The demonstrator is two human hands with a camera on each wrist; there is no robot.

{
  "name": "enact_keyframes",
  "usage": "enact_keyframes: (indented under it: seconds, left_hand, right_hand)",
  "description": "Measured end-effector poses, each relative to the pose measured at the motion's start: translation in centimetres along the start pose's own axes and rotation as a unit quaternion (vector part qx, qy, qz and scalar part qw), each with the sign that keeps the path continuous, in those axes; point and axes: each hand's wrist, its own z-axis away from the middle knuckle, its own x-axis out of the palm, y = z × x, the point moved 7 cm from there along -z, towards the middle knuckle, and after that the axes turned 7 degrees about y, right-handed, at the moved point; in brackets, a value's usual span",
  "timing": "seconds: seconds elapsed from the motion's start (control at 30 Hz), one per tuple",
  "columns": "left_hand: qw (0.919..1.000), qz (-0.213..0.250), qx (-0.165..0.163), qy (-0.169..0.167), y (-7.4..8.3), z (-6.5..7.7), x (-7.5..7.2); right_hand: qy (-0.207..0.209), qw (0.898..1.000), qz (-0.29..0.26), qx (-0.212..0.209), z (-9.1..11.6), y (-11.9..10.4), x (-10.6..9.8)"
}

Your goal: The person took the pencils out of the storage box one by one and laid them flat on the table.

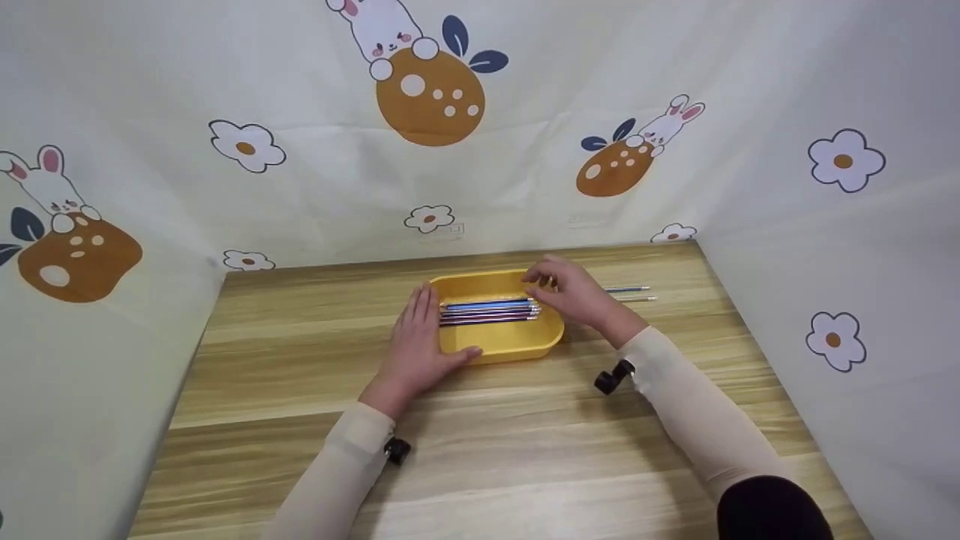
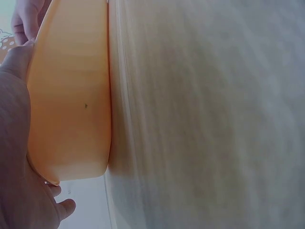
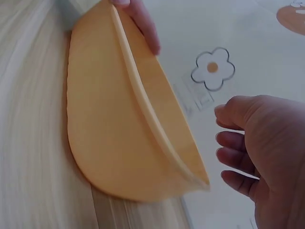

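Observation:
A yellow oblong container (image 1: 517,348) stands on the wooden table. Several striped pencils (image 1: 491,313) lie side by side in it, their eraser ends towards the right. My left hand (image 1: 416,349) rests on the container's left end, fingers extended along that end and thumb on the near rim. Over the right end hovers my right hand (image 1: 576,292), its fingers loosely bent. In the right wrist view there is a gap between thumb and fingers, and nothing shows in it. To the right, a blue pencil (image 1: 630,289) and a pale pencil (image 1: 637,299) lie partly behind that hand.
Pale cloth walls (image 1: 322,195) printed with rabbits and flowers enclose the back and both sides of the table (image 1: 480,442). A small black device (image 1: 397,450) sits at the left wrist, another black device (image 1: 613,376) at the right.

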Motion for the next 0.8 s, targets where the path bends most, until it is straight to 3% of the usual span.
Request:
enact_keyframes:
  seconds: [0.53, 0.8]
  left_hand:
    - [1.0000, 0.000, 0.000, -0.001, -0.2, -0.1, 0.2]
    - [1.0000, -0.004, 0.006, 0.004, -0.1, -0.1, 0.1]
  right_hand:
    - [-0.087, 0.996, -0.023, -0.013, -0.9, -2.3, 5.2]
    - [-0.140, 0.989, 0.026, -0.040, -1.5, -2.4, 7.5]
